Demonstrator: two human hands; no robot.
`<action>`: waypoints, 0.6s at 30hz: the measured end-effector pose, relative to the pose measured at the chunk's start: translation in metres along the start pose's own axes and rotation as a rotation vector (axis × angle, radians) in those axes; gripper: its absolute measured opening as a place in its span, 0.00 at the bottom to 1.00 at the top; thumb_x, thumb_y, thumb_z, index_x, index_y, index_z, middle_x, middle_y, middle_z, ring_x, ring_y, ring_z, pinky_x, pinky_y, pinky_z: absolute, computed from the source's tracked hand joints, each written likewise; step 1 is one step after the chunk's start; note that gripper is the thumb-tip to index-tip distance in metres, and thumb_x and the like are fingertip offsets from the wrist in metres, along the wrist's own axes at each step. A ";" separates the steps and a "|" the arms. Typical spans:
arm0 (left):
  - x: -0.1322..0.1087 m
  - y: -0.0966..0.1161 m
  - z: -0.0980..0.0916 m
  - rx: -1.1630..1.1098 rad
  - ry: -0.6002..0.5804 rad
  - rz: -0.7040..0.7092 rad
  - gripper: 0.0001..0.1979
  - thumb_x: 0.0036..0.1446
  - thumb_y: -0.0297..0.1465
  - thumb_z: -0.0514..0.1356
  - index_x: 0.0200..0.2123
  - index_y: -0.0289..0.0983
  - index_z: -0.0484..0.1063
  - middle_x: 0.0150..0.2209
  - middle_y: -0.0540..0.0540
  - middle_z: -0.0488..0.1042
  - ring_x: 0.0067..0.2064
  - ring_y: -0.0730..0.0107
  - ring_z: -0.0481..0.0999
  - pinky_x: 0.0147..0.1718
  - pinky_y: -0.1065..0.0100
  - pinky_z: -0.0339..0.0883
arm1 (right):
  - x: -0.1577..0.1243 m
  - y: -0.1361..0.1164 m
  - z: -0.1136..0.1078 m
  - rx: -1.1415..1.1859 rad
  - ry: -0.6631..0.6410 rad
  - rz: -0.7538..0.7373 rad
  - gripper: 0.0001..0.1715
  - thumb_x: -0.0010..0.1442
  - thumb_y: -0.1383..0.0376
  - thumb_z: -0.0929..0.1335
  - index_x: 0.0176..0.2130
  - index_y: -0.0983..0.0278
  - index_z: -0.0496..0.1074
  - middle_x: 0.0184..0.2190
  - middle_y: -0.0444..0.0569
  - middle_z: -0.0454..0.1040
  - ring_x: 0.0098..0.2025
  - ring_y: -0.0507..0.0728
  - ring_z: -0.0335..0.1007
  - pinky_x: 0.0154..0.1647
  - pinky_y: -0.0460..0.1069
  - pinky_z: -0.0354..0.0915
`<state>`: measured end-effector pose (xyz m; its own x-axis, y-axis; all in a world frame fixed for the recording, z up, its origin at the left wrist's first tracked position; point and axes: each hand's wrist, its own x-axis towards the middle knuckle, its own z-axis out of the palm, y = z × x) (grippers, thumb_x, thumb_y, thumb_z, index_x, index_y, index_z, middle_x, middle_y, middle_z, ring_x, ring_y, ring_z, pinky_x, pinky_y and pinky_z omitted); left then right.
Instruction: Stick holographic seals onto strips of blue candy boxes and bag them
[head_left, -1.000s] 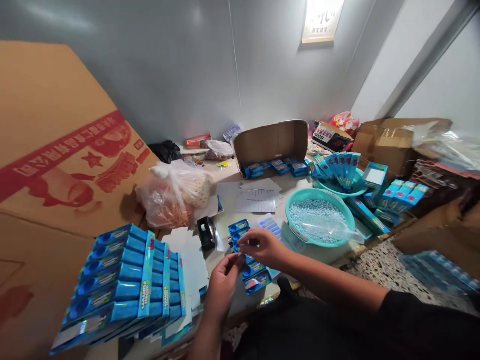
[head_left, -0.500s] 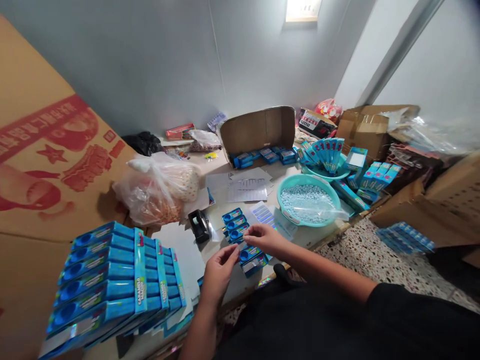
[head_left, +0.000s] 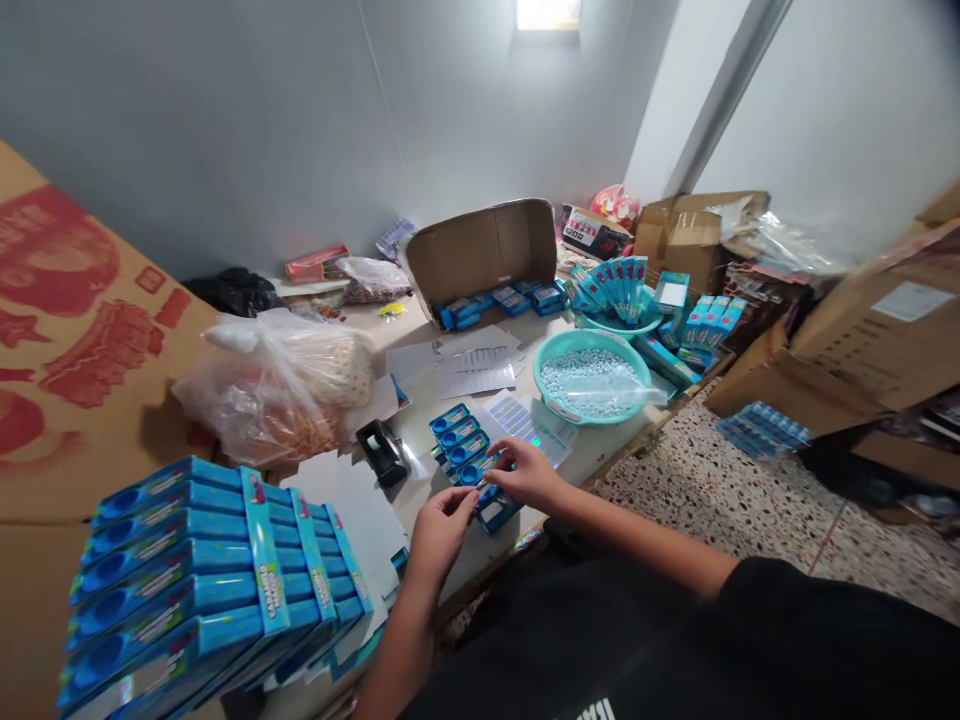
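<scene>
A row of small blue boxes lies on the table in front of me, its near end partly hidden by my hands. My left hand is at the near left side of the row, thumb and fingertips pinched together. Just to its right, my right hand hovers over the boxes with its thumb and index finger closed in a pinch. Whatever is between the fingertips is too small to make out. A black tape dispenser stands left of the row. Beyond the right hand lies a printed sticker sheet.
Stacked blue boxes rise at the front left, beside a clear plastic bag. A turquoise basin of pale blue pellets stands on the right. An open carton holds blue boxes at the back. Cardboard boxes stand right.
The camera view has shifted, so the table's things appear further left. Both hands stay pinched over the near end of the box row, the fingertips still close together.
</scene>
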<state>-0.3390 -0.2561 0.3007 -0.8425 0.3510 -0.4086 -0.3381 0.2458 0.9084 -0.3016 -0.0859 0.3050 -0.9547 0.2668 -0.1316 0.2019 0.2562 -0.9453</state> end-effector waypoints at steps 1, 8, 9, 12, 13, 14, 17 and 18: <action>0.001 -0.002 0.000 -0.004 0.006 0.000 0.26 0.37 0.49 0.70 0.33 0.33 0.77 0.25 0.47 0.76 0.28 0.69 0.72 0.31 0.68 0.66 | -0.002 0.001 0.002 -0.093 0.027 -0.061 0.14 0.51 0.70 0.72 0.40 0.64 0.72 0.24 0.40 0.73 0.26 0.51 0.68 0.30 0.45 0.60; 0.007 -0.018 -0.006 -0.086 0.023 -0.016 0.37 0.34 0.52 0.71 0.41 0.37 0.62 0.24 0.52 0.73 0.29 0.68 0.75 0.33 0.66 0.69 | -0.013 0.001 0.007 -0.460 0.076 -0.233 0.10 0.54 0.68 0.71 0.40 0.61 0.76 0.28 0.46 0.75 0.40 0.59 0.66 0.46 0.53 0.55; 0.008 -0.021 -0.008 -0.094 0.014 -0.018 0.37 0.34 0.52 0.71 0.40 0.37 0.62 0.25 0.52 0.73 0.29 0.68 0.75 0.33 0.66 0.69 | -0.013 0.000 0.006 -0.459 0.075 -0.210 0.10 0.54 0.68 0.72 0.39 0.61 0.76 0.28 0.46 0.74 0.41 0.59 0.65 0.47 0.53 0.54; 0.013 -0.031 -0.010 -0.102 -0.010 -0.020 0.37 0.33 0.54 0.70 0.39 0.38 0.62 0.24 0.51 0.73 0.28 0.68 0.74 0.32 0.66 0.68 | -0.011 0.003 0.004 -0.338 0.060 -0.123 0.09 0.50 0.67 0.74 0.35 0.61 0.76 0.27 0.44 0.70 0.37 0.57 0.63 0.43 0.51 0.55; 0.016 -0.037 -0.010 -0.097 -0.013 -0.021 0.36 0.33 0.55 0.70 0.38 0.38 0.63 0.24 0.51 0.73 0.27 0.68 0.74 0.32 0.66 0.68 | -0.009 0.005 0.003 -0.292 0.047 -0.100 0.10 0.49 0.68 0.73 0.36 0.62 0.75 0.25 0.42 0.68 0.34 0.55 0.62 0.40 0.50 0.55; 0.018 -0.043 -0.009 -0.087 -0.009 -0.024 0.35 0.33 0.55 0.70 0.37 0.38 0.64 0.23 0.51 0.73 0.26 0.68 0.74 0.31 0.66 0.67 | -0.007 0.008 0.002 -0.254 0.034 -0.082 0.12 0.49 0.69 0.73 0.37 0.62 0.75 0.24 0.40 0.66 0.30 0.53 0.61 0.36 0.48 0.55; 0.026 -0.065 -0.003 -0.031 0.043 -0.043 0.31 0.32 0.57 0.69 0.28 0.38 0.66 0.18 0.51 0.69 0.22 0.67 0.70 0.25 0.67 0.62 | 0.000 0.016 -0.001 -0.147 0.002 -0.039 0.20 0.49 0.73 0.69 0.44 0.63 0.73 0.22 0.36 0.59 0.25 0.50 0.56 0.28 0.45 0.53; 0.027 -0.073 -0.001 -0.011 0.067 -0.052 0.30 0.31 0.58 0.68 0.24 0.39 0.65 0.17 0.51 0.67 0.21 0.68 0.68 0.23 0.66 0.60 | 0.003 0.019 -0.003 -0.111 -0.005 -0.027 0.22 0.48 0.74 0.69 0.45 0.63 0.73 0.21 0.35 0.58 0.24 0.49 0.55 0.28 0.44 0.53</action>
<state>-0.3377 -0.2654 0.2229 -0.8500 0.2765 -0.4484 -0.3862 0.2518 0.8874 -0.3000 -0.0776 0.2879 -0.9613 0.2536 -0.1079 0.1984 0.3647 -0.9098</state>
